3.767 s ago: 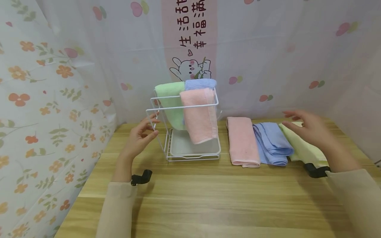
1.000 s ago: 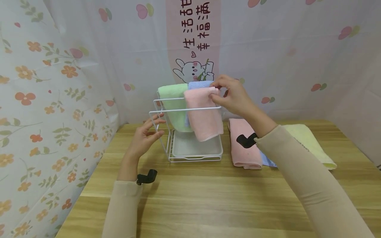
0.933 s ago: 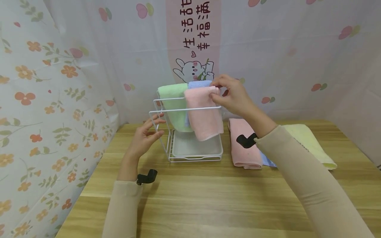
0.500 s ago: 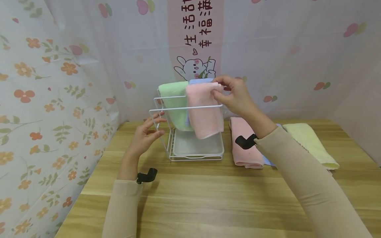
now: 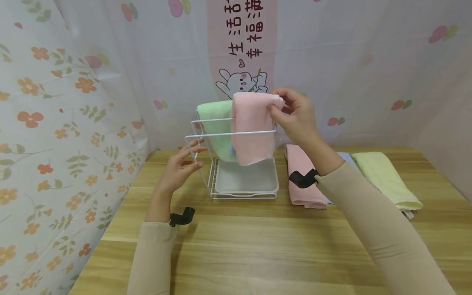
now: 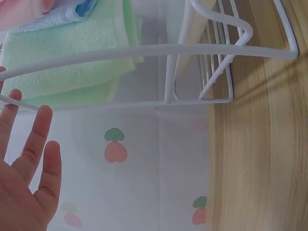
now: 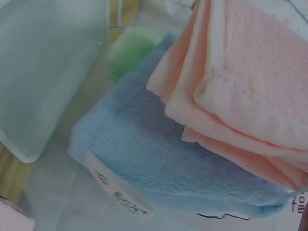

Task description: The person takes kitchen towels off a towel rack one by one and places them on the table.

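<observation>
A white wire rack (image 5: 232, 134) stands on the wooden table with a pale tray (image 5: 246, 178) at its base. My right hand (image 5: 300, 116) pinches the upper right corner of a folded pink towel (image 5: 254, 123), raised above the front rail. Behind it a green towel (image 5: 214, 127) hangs on the rack. A blue towel (image 7: 144, 130) with a white label fills much of the right wrist view; the pink one hides most of it in the head view. My left hand (image 5: 177, 170) touches the rack's left side, its fingers (image 6: 36, 134) extended against a wire in the left wrist view.
Right of the rack lie a second folded pink towel (image 5: 306, 192), a blue towel (image 5: 346, 157) partly covered by my right sleeve, and a yellow towel (image 5: 387, 178). A printed curtain (image 5: 147, 61) stands close behind the table.
My right hand came from over the yellow towel to the pink towel on the rack and took its corner. Lately it lifted that towel slightly upward and right. The left hand stays on the rack.
</observation>
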### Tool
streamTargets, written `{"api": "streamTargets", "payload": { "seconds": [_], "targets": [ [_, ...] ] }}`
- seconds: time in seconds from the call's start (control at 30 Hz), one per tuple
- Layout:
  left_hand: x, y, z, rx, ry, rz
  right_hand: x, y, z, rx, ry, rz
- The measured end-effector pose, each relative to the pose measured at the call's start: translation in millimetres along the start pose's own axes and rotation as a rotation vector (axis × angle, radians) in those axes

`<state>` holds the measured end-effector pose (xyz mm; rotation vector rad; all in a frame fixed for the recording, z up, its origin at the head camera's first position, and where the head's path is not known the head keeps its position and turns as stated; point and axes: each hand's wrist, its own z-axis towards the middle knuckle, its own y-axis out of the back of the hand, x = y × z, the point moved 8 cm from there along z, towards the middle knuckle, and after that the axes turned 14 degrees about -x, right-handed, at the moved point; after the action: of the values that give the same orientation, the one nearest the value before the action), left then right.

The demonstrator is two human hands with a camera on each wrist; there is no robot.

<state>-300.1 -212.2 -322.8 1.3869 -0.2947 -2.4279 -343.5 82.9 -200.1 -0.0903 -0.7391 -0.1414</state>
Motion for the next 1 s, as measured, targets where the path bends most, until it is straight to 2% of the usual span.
{"api": "streamTargets", "payload": {
  "seconds": [0.2, 0.6, 0.87, 1.0],
  "targets": [
    [0.5, 1.7, 0.0, -0.005, -0.008, 0.006, 10, 4, 2.9, -0.004, 0.045, 0.054],
    [4.8, 1.7, -2.8, -0.007, 0.012, 0.014, 18, 16, -10.1, -0.025, 0.136, 0.133],
    [0.9, 0.8, -0.7, -0.006, -0.006, 0.014, 34, 30, -21.1, -0.097, 0.227, 0.249],
    [0.0, 0.0, 0.1, -0.006, -0.008, 0.008, 38, 38, -24.4, -0.169, 0.254, 0.293]
  ]
}}
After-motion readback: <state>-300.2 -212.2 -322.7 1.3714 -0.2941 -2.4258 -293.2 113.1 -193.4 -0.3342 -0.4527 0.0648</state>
